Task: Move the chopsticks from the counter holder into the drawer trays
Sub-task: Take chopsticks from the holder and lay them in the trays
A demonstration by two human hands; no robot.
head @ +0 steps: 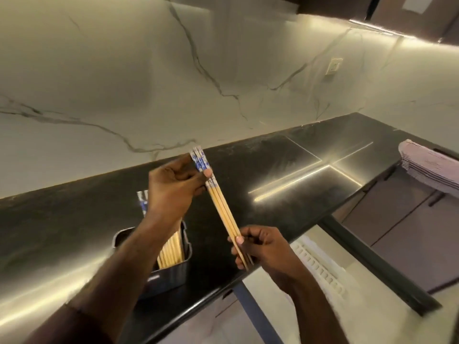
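A small bundle of wooden chopsticks (222,207) with blue-and-white patterned tops is held in the air above the black counter (285,170). My left hand (173,187) pinches the patterned top end. My right hand (260,247) grips the thin tips lower down. Below my left forearm stands the metal holder (173,271) near the counter's front edge, with several more chopsticks (171,249) leaning inside it. To the right and below the counter the drawer (372,256) is pulled out, and a white ribbed tray (320,266) shows inside.
A marble wall (149,83) with a socket (334,66) backs the counter. A folded purple-grey cloth (432,167) lies at the counter's right end. Dark cabinet fronts (409,219) stand beyond the drawer.
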